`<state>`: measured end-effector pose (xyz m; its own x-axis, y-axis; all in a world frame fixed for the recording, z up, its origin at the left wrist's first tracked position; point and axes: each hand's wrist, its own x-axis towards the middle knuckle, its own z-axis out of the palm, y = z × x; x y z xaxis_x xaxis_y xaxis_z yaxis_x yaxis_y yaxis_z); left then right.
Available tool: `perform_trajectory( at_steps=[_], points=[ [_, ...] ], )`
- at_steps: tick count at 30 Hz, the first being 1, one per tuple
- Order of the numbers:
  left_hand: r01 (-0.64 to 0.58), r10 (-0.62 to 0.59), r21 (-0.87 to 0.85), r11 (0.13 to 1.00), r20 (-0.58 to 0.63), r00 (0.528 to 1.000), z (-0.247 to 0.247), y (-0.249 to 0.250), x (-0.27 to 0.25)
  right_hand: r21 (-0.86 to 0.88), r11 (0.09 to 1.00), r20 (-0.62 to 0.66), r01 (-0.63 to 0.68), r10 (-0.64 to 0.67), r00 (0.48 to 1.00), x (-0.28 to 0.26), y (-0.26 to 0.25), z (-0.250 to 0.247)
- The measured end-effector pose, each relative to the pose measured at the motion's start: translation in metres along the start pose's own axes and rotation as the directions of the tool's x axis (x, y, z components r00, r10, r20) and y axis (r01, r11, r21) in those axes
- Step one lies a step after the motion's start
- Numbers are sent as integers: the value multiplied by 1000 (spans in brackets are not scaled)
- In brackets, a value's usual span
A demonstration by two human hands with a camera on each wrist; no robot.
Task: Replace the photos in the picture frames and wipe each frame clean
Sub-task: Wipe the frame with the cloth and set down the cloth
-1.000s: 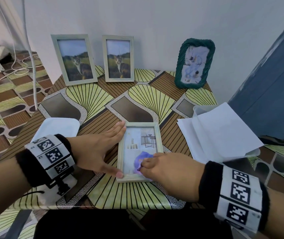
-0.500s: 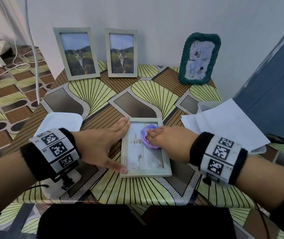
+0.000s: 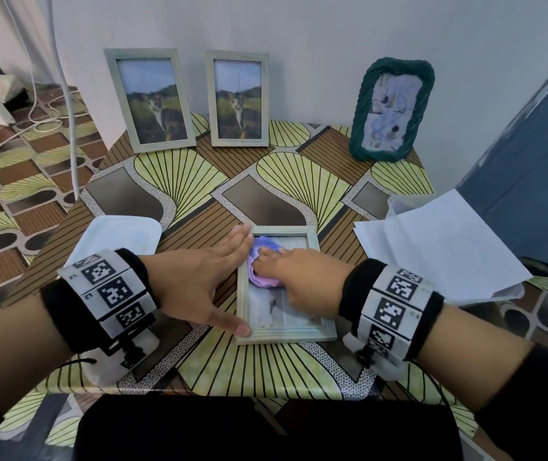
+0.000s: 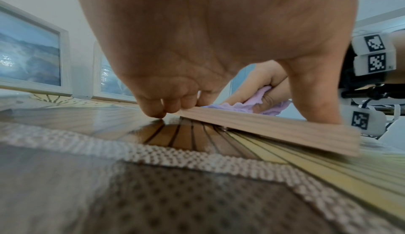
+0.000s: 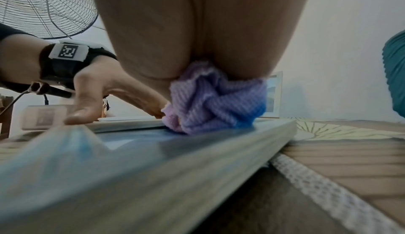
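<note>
A pale wooden picture frame (image 3: 285, 336) lies flat on the patterned table, near the front edge. My left hand (image 3: 206, 281) braces its left side: straight fingers reach the far left corner and the thumb presses the near left corner. My right hand (image 3: 299, 277) grips a bunched purple cloth (image 3: 262, 264) and presses it on the far left part of the glass. The left wrist view shows the frame's side (image 4: 274, 130) under the thumb, with the cloth (image 4: 258, 102) behind it. In the right wrist view the cloth (image 5: 217, 99) sits on the glass.
Two pale frames with cat photos (image 3: 152, 101) (image 3: 238, 98) and a green woven frame (image 3: 392, 109) stand against the wall. White sheets (image 3: 442, 247) lie on a clear container at the right. A white tray (image 3: 119, 241) lies at the left. Cables (image 3: 33, 121) trail on the floor.
My right hand has carried the cloth from the near end of the glass up to its far end, then slightly left. The left hand has kept its hold on the frame's left side.
</note>
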<state>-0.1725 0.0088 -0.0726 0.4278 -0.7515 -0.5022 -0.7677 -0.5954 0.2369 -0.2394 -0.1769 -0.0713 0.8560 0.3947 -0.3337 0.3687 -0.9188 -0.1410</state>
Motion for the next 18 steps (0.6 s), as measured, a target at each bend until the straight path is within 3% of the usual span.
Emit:
perform_trajectory(
  at_steps=[5,11,16,18],
  points=[
    [0,0,44,999,6,1000,0,-1,0,31,999,2,38,-39,999,-20,-14,12],
    [1,-1,35,999,-16,1000,-1,-6,1,172,981,-110,95,-76,991,-43,-18,16],
    [-6,5,-58,998,-23,1000,-1,-6,-2,486,868,-268,100,39,963,-67,2,8],
    [-8,2,-105,994,-52,999,-5,-4,-8,534,841,-321,92,101,942,-80,11,8]
  ],
)
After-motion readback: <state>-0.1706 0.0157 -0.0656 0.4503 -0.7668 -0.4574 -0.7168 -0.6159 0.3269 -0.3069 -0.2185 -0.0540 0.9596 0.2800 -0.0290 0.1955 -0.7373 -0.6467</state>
